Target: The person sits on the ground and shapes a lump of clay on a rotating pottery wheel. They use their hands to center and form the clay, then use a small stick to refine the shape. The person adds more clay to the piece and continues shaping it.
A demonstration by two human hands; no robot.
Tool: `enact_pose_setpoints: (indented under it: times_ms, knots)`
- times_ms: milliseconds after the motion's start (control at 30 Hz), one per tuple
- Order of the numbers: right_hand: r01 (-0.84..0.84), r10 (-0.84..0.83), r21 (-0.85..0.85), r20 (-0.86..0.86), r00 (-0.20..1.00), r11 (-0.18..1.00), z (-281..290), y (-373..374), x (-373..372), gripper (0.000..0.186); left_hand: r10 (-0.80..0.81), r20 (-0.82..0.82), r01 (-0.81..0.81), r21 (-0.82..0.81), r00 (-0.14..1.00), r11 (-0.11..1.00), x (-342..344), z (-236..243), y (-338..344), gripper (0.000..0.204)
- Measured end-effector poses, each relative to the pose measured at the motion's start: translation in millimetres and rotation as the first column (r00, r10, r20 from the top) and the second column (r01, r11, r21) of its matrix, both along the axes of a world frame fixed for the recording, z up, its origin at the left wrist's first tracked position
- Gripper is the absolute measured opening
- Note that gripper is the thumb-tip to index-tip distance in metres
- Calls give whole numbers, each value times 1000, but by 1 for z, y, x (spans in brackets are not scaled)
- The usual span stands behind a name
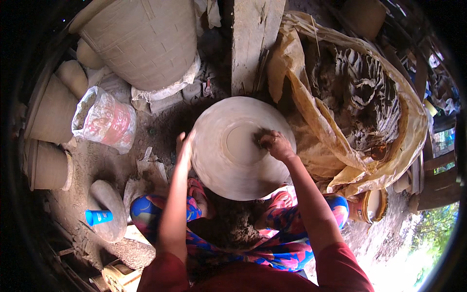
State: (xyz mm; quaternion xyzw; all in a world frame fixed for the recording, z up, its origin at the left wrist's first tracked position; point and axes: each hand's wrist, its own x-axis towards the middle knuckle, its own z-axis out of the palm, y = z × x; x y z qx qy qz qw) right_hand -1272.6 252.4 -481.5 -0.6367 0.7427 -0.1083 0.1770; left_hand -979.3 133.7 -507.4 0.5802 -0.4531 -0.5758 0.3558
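A wide, pale clay-smeared round wheel (224, 175) sits before me between my feet, its surface blurred as if spinning, with a smaller disc (241, 143) at its middle. My left hand (185, 146) is at the wheel's left edge, fingers extended and somewhat apart, seemingly touching the rim. Over the right half of the top, my right hand (276, 145) has its fingers curled round something small and dark, too blurred to name, near the edge of the middle disc.
Large clay pots (141, 44) crowd the left, beside a white-and-red sack (104, 124). A blue cup (98, 217) lies on a stone slab (104, 194). A wooden plank (253, 44) is behind the wheel. Crumpled tan sheeting (399, 160) with grey clay (360, 87) fills the right, near a bucket (374, 207).
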Motion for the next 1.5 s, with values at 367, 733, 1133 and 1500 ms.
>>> enact_pose_setpoints:
  times_ms: [367, 733, 1133, 1500]
  knots:
    - [-19, 22, -116, 25, 999, 993, -3, 4, 0, 28, 294, -198, -297, 14, 935, 955, -51, -29, 186, 52]
    - [-37, 40, -104, 28, 999, 994, -2, 3, -2, 26, 463, -150, -441, 159, 873, 883, -19, -29, 99, 91]
    - [-80, 90, -79, 135, 987, 994, -6, 7, -4, 25, 212, 301, -123, -291, 930, 949, -15, -23, 27, 80]
    - [-338, 380, -178, 350, 856, 924, 39, 54, 35, 18, 436, 123, -364, -379, 891, 851, -43, -51, 127, 60]
